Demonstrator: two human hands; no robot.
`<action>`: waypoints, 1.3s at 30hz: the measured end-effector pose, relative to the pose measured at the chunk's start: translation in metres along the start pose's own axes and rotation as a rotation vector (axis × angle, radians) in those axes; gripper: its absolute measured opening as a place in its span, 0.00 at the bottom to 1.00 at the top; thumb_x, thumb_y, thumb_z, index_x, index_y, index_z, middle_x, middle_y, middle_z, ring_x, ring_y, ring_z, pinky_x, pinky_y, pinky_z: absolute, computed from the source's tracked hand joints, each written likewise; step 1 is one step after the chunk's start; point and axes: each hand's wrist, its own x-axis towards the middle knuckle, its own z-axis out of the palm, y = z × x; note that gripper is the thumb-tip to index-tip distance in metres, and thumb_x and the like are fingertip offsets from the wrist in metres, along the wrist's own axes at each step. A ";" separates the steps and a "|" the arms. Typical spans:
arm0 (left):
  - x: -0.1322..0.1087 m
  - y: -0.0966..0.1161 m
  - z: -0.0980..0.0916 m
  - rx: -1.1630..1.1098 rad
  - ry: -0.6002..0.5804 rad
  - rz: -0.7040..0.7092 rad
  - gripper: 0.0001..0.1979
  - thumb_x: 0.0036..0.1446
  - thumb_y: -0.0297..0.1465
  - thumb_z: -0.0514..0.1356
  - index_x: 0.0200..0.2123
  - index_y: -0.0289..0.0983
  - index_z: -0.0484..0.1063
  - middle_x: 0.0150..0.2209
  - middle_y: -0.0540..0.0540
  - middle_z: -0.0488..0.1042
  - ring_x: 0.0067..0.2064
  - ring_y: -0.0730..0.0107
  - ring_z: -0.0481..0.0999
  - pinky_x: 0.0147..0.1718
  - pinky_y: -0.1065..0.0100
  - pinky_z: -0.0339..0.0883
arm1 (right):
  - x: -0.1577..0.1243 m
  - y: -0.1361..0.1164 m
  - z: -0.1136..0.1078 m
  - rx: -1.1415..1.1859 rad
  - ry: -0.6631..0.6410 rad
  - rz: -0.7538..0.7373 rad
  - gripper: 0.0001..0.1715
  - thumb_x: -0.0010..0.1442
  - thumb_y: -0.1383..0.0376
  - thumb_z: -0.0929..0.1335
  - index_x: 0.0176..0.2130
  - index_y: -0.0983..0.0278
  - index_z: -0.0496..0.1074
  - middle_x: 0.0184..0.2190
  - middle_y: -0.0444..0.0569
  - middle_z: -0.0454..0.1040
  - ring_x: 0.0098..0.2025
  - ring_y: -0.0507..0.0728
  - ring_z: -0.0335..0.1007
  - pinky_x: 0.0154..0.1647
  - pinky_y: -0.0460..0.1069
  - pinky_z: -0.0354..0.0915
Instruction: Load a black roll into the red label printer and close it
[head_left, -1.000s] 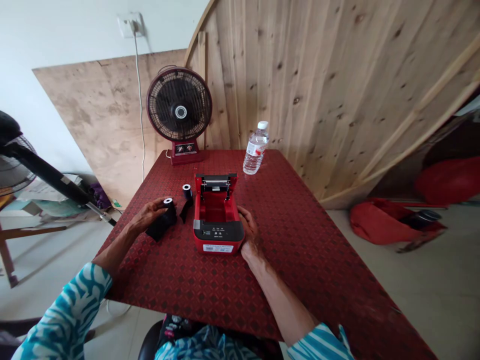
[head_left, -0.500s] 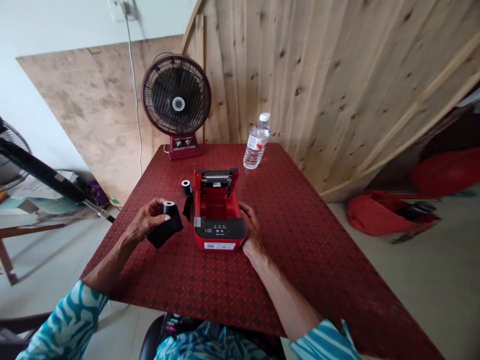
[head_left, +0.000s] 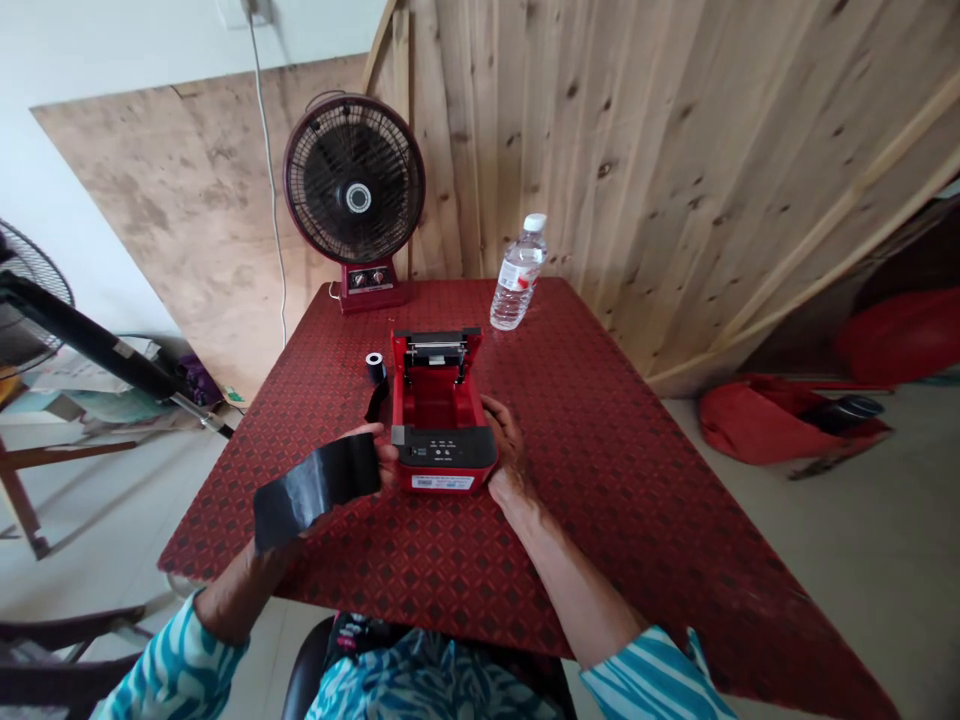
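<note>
We held a wide strip of black film [head_left: 315, 487] in our left hand [head_left: 385, 458], the fingers closed on its right end so that most of the hand was hidden behind it. The strip hung out to the left, lifted above the table [head_left: 615, 470], its glossy face turned toward us. The held end was just beside the front left corner of the red thermal printer [head_left: 442, 425]. Our right hand [head_left: 504, 447] lay open against the printer's right side, fingers touching the casing near the dark control panel, gripping nothing. The printer stood between our two hands with its lid tipped up and back, its red paper bay open. Beyond the left hand, just left of the printer's lid, a small black roll [head_left: 374, 366] with a white core stood on end, a black tail trailing from it toward us. Farther from the right hand a water bottle [head_left: 517, 272] stood upright, and a red desk fan [head_left: 354, 195] stood at the far edge, beyond the left hand.
</note>
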 end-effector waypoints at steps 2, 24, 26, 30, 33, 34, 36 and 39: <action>-0.008 0.001 0.015 -0.127 -0.063 -0.017 0.22 0.57 0.45 0.62 0.52 0.42 0.74 0.45 0.44 0.79 0.39 0.63 0.80 0.37 0.65 0.74 | 0.000 -0.001 0.000 0.000 -0.006 0.004 0.23 0.50 0.53 0.71 0.44 0.61 0.75 0.37 0.46 0.79 0.36 0.55 0.72 0.35 0.49 0.65; -0.027 -0.030 0.051 -0.066 -0.007 0.075 0.24 0.51 0.42 0.67 0.50 0.38 0.74 0.33 0.46 0.77 0.28 0.70 0.74 0.28 0.70 0.67 | -0.037 -0.060 -0.001 0.123 0.035 -0.295 0.13 0.56 0.56 0.70 0.41 0.59 0.74 0.38 0.45 0.79 0.42 0.54 0.75 0.49 0.54 0.66; -0.032 -0.023 0.051 0.208 0.118 0.164 0.24 0.49 0.37 0.70 0.50 0.39 0.74 0.39 0.44 0.78 0.37 0.64 0.76 0.35 0.68 0.69 | -0.063 -0.074 -0.004 0.056 -0.096 -0.331 0.14 0.60 0.56 0.69 0.44 0.57 0.74 0.40 0.46 0.79 0.43 0.55 0.75 0.50 0.55 0.67; -0.041 -0.013 0.051 0.728 0.279 0.367 0.24 0.46 0.35 0.72 0.49 0.41 0.75 0.43 0.44 0.78 0.45 0.58 0.74 0.46 0.62 0.66 | -0.108 -0.080 -0.011 -0.118 -0.382 -0.234 0.17 0.65 0.54 0.64 0.51 0.54 0.72 0.50 0.49 0.75 0.51 0.59 0.71 0.56 0.58 0.65; -0.043 -0.011 0.053 0.823 0.323 0.413 0.24 0.45 0.34 0.72 0.47 0.43 0.75 0.41 0.46 0.79 0.40 0.60 0.75 0.42 0.63 0.67 | -0.125 -0.085 -0.011 -0.208 -0.533 -0.162 0.23 0.65 0.50 0.62 0.57 0.51 0.67 0.57 0.49 0.68 0.58 0.61 0.66 0.59 0.58 0.63; -0.044 -0.011 0.054 0.820 0.337 0.418 0.24 0.44 0.34 0.73 0.47 0.43 0.75 0.40 0.46 0.79 0.39 0.60 0.75 0.41 0.63 0.67 | -0.128 -0.088 -0.009 -0.246 -0.580 -0.152 0.25 0.65 0.50 0.63 0.59 0.50 0.64 0.59 0.49 0.66 0.59 0.62 0.64 0.60 0.58 0.62; -0.045 -0.012 0.055 0.814 0.363 0.413 0.24 0.43 0.34 0.73 0.46 0.43 0.75 0.39 0.47 0.79 0.39 0.60 0.75 0.40 0.63 0.67 | -0.133 -0.097 -0.004 -0.335 -0.656 -0.140 0.29 0.63 0.51 0.65 0.62 0.49 0.60 0.62 0.49 0.61 0.62 0.62 0.61 0.63 0.58 0.60; -0.048 -0.014 0.055 0.849 0.371 0.392 0.24 0.43 0.35 0.73 0.46 0.43 0.75 0.39 0.46 0.79 0.40 0.59 0.75 0.41 0.62 0.67 | -0.134 -0.107 0.005 -0.445 -0.699 -0.120 0.32 0.62 0.56 0.68 0.63 0.50 0.59 0.64 0.48 0.59 0.64 0.61 0.58 0.66 0.58 0.55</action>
